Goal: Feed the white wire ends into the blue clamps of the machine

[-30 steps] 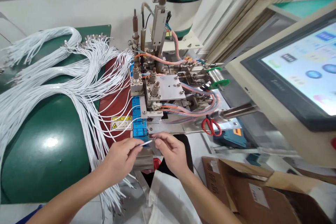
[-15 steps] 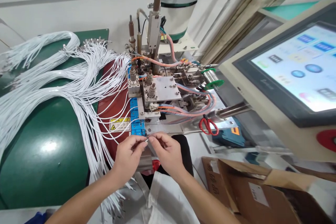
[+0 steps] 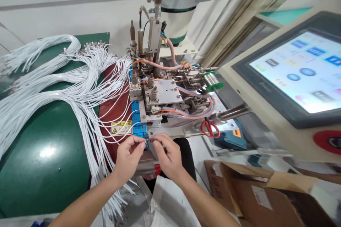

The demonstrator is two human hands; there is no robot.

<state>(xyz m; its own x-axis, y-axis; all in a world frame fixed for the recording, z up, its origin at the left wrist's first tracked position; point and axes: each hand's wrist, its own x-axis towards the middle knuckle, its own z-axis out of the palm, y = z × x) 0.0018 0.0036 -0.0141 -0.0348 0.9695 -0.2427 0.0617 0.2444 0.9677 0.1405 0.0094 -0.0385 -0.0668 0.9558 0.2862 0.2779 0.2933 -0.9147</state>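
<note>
My left hand [image 3: 130, 156] is closed in a pinch on the end of a white cable, just in front of the blue fixture blocks [image 3: 139, 130]. Small coloured wire ends [image 3: 147, 140] show at its fingertips. Close by on the right, my right hand [image 3: 169, 156] has thumb and forefinger pinched near those wire ends; what lies between them is too small to make out. Several white cables [image 3: 117, 115] run over the red surface into the blue blocks. Behind them stands the bench machine with its metal plate [image 3: 166, 91].
Bundles of white cable [image 3: 53, 94] cover the green table [image 3: 39, 170] at left. To the right are a touchscreen panel [image 3: 298, 67], red-handled scissors [image 3: 210, 127], a wire spool [image 3: 211, 81] and an open cardboard box [image 3: 255, 195]. A warning label [image 3: 122, 127] lies beside the blocks.
My fingertips have drawn slightly apart, so coloured wire ends now show between the hands. The left hand has shifted a little leftward. The whole view has shifted slightly.
</note>
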